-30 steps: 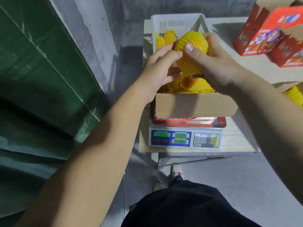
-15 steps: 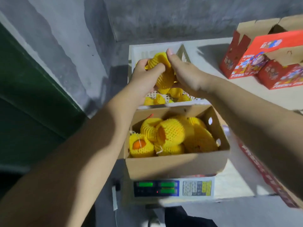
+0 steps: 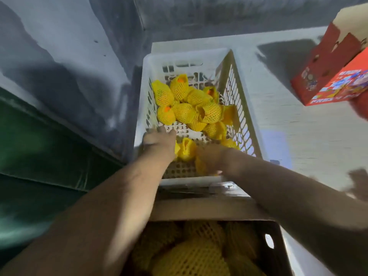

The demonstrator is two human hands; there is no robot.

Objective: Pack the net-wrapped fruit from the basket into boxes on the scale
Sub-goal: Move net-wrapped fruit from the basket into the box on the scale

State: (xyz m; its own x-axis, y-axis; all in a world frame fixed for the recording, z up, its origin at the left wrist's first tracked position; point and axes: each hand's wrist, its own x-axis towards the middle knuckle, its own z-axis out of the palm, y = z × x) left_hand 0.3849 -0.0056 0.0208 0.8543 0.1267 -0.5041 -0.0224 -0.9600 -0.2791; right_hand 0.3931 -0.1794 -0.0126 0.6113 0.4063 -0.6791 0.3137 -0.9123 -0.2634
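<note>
- Fingers of the left hand (image 3: 159, 140) are reaching down onto the perforated floor of the white plastic lattice basket (image 3: 242, 108), lying fairly straight and close together, holding nothing that can be made out; motion blur is softening them.
- Fingers of the right hand (image 3: 211, 158) are curling down by a yellow foam-net-wrapped fruit (image 3: 186, 149) at the near end of the basket; blur is making it impossible to tell whether they are clamping on a fruit or only touching one.
- That near fruit is sitting between the two hands, just beside both.
- Farther back in the basket, a heap of yellow net-wrapped fruits (image 3: 189, 104) is lying against the far and right walls, with orange skin showing at some open net ends.
- Both bare forearms are stretching forward over the near rim of the basket.
- Nearest the camera, a brown cardboard box (image 3: 199, 211) is standing just before the basket, holding more yellow netted fruit (image 3: 195, 255) in shadow.
- Basket and box are resting on a pale tabletop (image 3: 298, 136).
- Off to the right, red printed cartons (image 3: 334, 84) are standing on that tabletop, well apart from the basket.
- On the left, a grey wall (image 3: 69, 56) is meeting a dark green panel (image 3: 39, 146).
</note>
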